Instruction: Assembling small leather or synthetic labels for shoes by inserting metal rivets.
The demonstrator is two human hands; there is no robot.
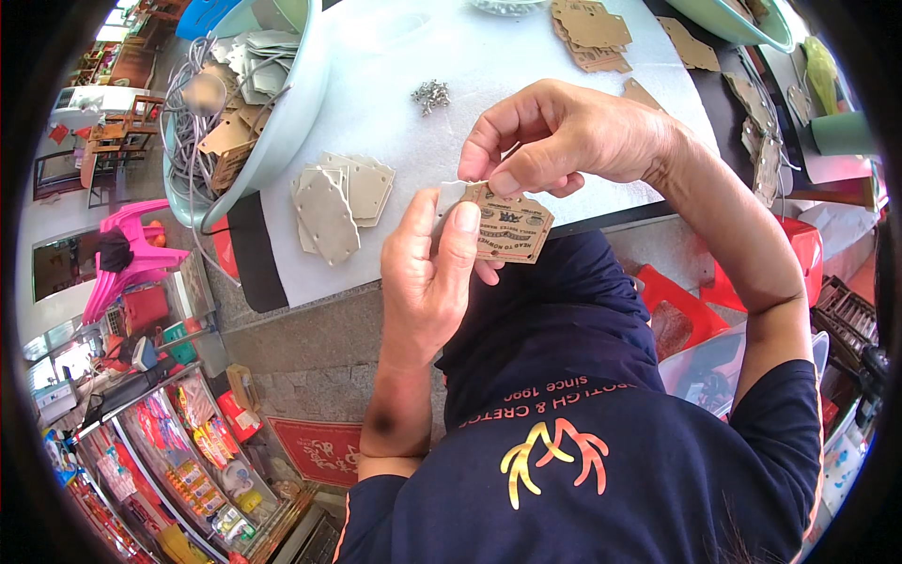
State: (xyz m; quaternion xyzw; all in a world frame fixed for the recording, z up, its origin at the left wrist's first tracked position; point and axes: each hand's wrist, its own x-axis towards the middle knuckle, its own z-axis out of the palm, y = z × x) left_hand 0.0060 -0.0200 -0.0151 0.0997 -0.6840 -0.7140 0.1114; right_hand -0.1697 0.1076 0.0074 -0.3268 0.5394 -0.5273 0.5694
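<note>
My left hand (427, 268) grips a printed brown cardboard tag (512, 230) between thumb and fingers, with a pale grey card (451, 195) behind its left edge. My right hand (573, 141) is pinched at the tag's upper edge. Its thumb tip meets the card there; whatever small piece lies between the fingertips is hidden. Beyond my hands, a little heap of small metal fasteners (431, 97) lies on the white sheet (395, 141). Left of my left hand rest several overlapping grey cards (329, 209) with small holes along their edges.
A pale green basin (315, 85) at the left holds cards and grey cord (193, 132). Brown cards (592, 36) are stacked at the far right, near another green basin (742, 33). Bundled cards (759, 132) line the right side. Red stools (676, 305) stand below the table.
</note>
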